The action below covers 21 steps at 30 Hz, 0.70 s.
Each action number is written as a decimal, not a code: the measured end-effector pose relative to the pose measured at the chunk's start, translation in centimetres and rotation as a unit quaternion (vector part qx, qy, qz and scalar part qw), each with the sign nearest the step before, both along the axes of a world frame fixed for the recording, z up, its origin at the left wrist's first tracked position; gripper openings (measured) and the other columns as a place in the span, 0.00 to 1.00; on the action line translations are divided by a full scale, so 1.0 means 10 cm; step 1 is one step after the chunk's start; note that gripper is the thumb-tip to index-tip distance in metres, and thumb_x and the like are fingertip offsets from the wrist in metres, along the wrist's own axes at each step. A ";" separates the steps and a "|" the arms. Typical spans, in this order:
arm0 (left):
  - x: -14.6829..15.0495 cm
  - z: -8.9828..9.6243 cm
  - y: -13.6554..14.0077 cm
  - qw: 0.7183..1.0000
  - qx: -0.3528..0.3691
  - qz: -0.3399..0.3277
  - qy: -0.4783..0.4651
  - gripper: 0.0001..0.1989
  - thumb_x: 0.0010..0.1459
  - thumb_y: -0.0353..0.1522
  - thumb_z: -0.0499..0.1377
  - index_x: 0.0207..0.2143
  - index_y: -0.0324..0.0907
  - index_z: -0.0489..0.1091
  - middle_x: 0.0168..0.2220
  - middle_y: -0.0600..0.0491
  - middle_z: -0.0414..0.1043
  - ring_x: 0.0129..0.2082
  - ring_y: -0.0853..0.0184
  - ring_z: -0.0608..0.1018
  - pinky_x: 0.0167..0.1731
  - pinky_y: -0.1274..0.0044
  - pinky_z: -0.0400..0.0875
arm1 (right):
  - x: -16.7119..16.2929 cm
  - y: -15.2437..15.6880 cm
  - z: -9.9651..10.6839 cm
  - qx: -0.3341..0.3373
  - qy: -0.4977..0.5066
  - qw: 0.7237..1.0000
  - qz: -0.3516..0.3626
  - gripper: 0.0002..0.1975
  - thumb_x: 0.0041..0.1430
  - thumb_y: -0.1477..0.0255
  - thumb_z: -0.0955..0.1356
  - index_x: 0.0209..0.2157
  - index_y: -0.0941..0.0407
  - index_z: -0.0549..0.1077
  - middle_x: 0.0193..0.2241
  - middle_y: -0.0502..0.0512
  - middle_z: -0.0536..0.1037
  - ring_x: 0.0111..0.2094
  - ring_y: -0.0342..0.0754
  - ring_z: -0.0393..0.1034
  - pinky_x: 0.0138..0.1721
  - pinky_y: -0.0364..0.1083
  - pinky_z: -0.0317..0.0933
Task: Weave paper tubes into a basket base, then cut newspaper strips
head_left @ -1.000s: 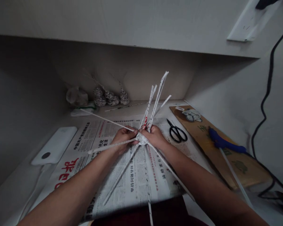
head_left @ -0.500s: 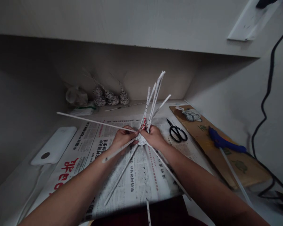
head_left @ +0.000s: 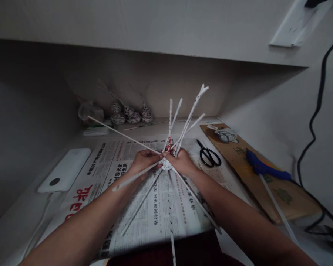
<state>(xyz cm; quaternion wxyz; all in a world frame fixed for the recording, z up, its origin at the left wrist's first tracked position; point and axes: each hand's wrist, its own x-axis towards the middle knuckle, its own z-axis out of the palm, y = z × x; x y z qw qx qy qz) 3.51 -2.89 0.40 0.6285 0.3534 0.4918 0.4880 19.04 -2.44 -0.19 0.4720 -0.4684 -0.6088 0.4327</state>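
Head view: left hand [head_left: 144, 161] and right hand [head_left: 183, 162] grip the woven piece [head_left: 167, 164], plastic bag [head_left: 91, 109] behind, contents unclear.

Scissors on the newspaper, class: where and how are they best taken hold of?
Probably by the black loops, coming in from the near side: the scissors lie flat, with their loops nearer the camera and their blades pointing away and slightly left.

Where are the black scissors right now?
In the head view, the black scissors lie right of centre, between the right hand and the brown cardboard.
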 end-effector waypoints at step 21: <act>-0.04 0.00 0.03 1.000 0.014 -0.007 -0.004 0.22 0.26 0.38 0.78 0.19 0.35 0.72 0.20 0.55 0.71 0.19 0.73 0.73 0.19 0.82 0.72 | -0.03 0.03 -0.10 -0.071 0.060 0.995 -0.027 0.14 0.46 0.60 0.72 0.28 0.55 0.70 0.23 0.48 0.76 0.24 0.45 0.68 0.29 0.44 0.62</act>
